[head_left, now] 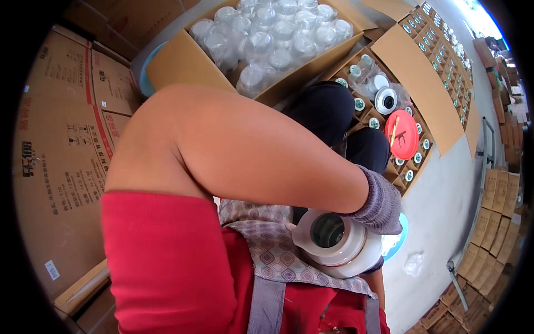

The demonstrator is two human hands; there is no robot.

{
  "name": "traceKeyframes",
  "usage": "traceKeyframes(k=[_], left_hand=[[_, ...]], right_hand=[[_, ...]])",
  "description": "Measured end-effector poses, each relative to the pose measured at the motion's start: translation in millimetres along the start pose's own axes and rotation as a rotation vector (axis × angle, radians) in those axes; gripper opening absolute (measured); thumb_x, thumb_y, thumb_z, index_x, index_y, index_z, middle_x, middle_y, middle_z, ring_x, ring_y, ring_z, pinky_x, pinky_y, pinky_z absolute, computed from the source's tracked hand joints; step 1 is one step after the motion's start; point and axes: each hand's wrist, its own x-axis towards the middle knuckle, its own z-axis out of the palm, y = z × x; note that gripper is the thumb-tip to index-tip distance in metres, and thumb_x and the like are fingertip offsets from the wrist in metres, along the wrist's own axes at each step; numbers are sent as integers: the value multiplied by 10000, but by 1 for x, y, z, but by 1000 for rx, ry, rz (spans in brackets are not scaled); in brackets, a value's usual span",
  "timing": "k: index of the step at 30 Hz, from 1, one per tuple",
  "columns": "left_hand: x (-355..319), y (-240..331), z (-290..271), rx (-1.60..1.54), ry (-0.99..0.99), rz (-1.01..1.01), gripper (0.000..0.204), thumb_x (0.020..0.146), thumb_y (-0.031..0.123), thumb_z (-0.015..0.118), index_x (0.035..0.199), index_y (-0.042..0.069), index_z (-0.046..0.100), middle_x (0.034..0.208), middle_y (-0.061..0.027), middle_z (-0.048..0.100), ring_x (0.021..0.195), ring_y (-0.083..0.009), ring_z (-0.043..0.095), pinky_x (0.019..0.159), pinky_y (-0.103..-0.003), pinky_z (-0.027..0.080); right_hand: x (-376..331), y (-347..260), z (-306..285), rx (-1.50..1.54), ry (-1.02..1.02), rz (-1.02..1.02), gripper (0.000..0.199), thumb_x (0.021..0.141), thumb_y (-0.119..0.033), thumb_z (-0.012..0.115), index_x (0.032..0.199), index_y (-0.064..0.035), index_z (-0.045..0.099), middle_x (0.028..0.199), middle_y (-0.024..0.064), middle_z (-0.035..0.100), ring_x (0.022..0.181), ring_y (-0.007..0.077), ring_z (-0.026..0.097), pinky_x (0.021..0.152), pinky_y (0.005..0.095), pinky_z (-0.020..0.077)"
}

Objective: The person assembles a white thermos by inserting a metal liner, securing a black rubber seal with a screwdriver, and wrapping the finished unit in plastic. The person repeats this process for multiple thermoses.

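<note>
A white vacuum flask (356, 250) with a dark round mouth lies tilted against my lap, its opening facing up. My left arm reaches across from the left, and my left hand (384, 203), in a grey-purple knit glove, bends over the flask's far right side. Its fingers are hidden. Only part of the gloved wrist of my right hand (375, 266) shows, beside the flask's lower right; those fingers are hidden behind the flask. A patterned apron (272, 250) lies under the flask.
An open carton (194, 69) of plastic-wrapped clear containers stands ahead. Beside it, a divided carton (364, 116) holds capped items, with a red plate (401, 135) and a white ring-shaped part (385, 101) on top. Brown boxes (61, 145) stand left; a blue basin (401, 236) sits right.
</note>
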Motion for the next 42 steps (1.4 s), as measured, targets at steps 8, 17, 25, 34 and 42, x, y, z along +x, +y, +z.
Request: traceKeyframes(k=[8,17,25,34,42], left_hand=[[2,3,-3,-67,51,31,505,857,455,516,1031,31,726,994,-190,706,949,-336,681,861,-434,506],[15,-16,-16,-96,117,17,456,818,453,540,890,53,748,878,-198,705,867,-342,690,801,-429,517],[44,-5,-3,62,180,-18,375,782,405,586,867,81,754,832,-180,707,817,-321,696,739,-440,520],[27,-47,-61,34,-40,208,347,757,382,634,934,100,731,904,-158,706,820,-317,676,749,-436,516],[-4,-130,-46,-80,496,243,289,714,186,772,909,41,616,1206,-204,563,1043,-378,603,876,-412,509]], right_hand=[[19,-10,7,9,-6,-32,547,793,-106,755,1294,-3,560,1244,120,632,1137,190,594,989,354,460],[45,-29,3,24,-51,-10,547,803,-99,745,1305,-4,550,1250,116,627,1138,185,589,993,353,457],[43,-39,-12,-25,-38,75,546,812,-93,736,1315,-5,540,1255,113,622,1140,180,585,996,353,455],[63,-63,-17,-69,-89,13,546,822,-86,727,1326,-6,529,1260,109,618,1141,175,580,999,352,452],[128,-136,-55,-217,-355,63,556,864,-105,713,1377,-32,513,1102,71,691,982,104,624,851,278,517]])
